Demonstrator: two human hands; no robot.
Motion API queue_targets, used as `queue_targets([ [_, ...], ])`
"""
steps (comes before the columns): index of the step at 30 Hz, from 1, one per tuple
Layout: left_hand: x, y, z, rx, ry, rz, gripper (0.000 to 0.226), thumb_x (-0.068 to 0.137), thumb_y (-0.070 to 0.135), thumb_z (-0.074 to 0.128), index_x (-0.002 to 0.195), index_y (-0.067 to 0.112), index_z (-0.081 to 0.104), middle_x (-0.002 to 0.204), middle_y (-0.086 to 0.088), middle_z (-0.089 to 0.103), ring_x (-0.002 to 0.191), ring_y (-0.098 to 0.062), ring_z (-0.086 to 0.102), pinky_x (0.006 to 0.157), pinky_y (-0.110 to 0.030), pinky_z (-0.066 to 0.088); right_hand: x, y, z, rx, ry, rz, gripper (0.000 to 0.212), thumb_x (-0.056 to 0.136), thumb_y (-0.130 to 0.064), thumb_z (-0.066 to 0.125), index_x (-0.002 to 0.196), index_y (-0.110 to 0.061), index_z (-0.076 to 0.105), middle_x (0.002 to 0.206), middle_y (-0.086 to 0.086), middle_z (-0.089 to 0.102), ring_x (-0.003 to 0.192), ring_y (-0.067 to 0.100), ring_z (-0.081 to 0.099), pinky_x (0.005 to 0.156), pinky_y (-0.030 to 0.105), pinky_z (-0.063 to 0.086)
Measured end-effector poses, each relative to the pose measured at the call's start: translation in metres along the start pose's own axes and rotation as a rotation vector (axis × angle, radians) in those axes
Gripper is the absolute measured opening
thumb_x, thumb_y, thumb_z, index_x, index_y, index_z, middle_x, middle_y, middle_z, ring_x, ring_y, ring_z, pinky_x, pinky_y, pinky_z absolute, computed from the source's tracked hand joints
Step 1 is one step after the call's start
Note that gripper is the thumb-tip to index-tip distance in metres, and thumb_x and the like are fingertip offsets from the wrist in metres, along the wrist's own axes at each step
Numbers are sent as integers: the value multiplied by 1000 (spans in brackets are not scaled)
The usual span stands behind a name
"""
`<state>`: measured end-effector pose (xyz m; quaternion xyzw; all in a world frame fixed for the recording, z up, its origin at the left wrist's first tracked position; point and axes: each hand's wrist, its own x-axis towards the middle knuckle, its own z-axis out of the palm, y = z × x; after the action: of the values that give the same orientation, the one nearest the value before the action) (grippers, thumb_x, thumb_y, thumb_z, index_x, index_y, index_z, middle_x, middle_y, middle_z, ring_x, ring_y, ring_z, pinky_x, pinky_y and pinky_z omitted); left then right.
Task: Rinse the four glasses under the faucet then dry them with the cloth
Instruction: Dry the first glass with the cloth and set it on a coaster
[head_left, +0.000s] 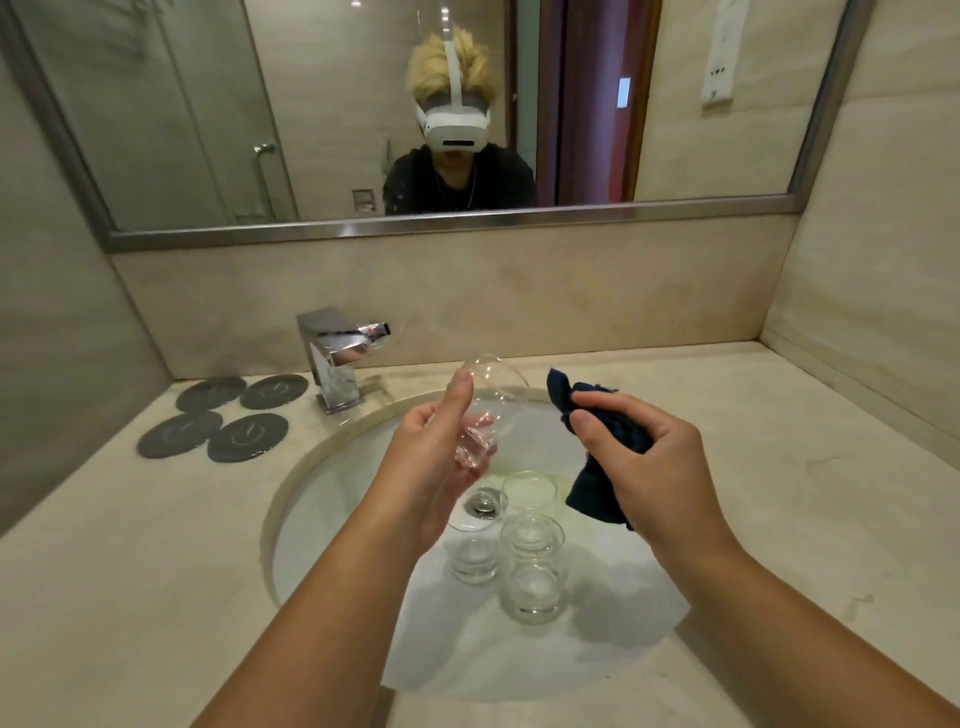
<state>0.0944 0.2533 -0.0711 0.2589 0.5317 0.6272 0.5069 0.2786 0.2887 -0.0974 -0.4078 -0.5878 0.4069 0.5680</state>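
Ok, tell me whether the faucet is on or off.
Off, as far as the view shows: no stream falls from the faucet into the sink.

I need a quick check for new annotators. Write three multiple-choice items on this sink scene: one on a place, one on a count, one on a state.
1. Where do the glasses that no hand holds stand?
A. in the sink basin
B. on a shelf
C. in a drying rack

2. How many dark round coasters lie on the counter?
A. two
B. three
C. four

3. What is the right hand doing?
A. resting open on the counter
B. gripping the dark blue cloth
C. holding a glass

Answers:
1 A: they stand in the white basin near the drain.
2 C: four lie together left of the faucet.
3 B: its fingers curl round the cloth, while the left hand holds the fourth glass.
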Motion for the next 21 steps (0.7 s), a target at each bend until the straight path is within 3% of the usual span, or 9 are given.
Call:
queue_targets([
  [3, -6, 11, -18, -52, -4, -122, 44, 97, 48, 73, 118, 10, 66, 106, -13, 63, 93, -27, 59, 78, -30, 61, -3, -12, 14, -2, -83, -17, 16, 92, -20, 82, 100, -33, 84, 99, -22, 79, 96, -1, 73, 82, 10, 49],
  [8, -24, 25, -59, -87, 44, -145, 14, 100, 17, 66, 107, 5, 68, 99, -14, 56, 93, -29, 54, 90, -38, 61, -11, -35, 56, 45, -202, -16, 14, 93, -22, 80, 101, -33, 84, 98, -24, 78, 93, -5, 71, 77, 7, 46],
  [12, -31, 32, -101, 4, 80, -14, 34, 99, 19, 73, 129, 3, 68, 105, -8, 63, 90, -18, 61, 86, -34, 58, -19, -48, 93, 77, -272, -11, 13, 93, -24, 80, 102, -33, 84, 101, -23, 78, 98, -4, 71, 78, 6, 47],
  [16, -41, 38, -138, 0, 95, 92, 36, 93, 20, 79, 123, 3, 71, 98, 2, 77, 93, -13, 70, 81, -29, 56, -32, -55, 131, 84, -332, 24, 14, 91, -27, 82, 103, -35, 83, 97, -20, 79, 90, -2, 71, 74, 8, 47],
  [21, -55, 41, -171, 19, 74, 219, 39, 90, 6, 80, 127, 10, 69, 108, -3, 82, 92, -14, 79, 72, -22, 60, -52, -59, 175, 137, -364, 96, 13, 92, -27, 82, 103, -35, 82, 96, -16, 79, 85, 1, 70, 68, 14, 52],
])
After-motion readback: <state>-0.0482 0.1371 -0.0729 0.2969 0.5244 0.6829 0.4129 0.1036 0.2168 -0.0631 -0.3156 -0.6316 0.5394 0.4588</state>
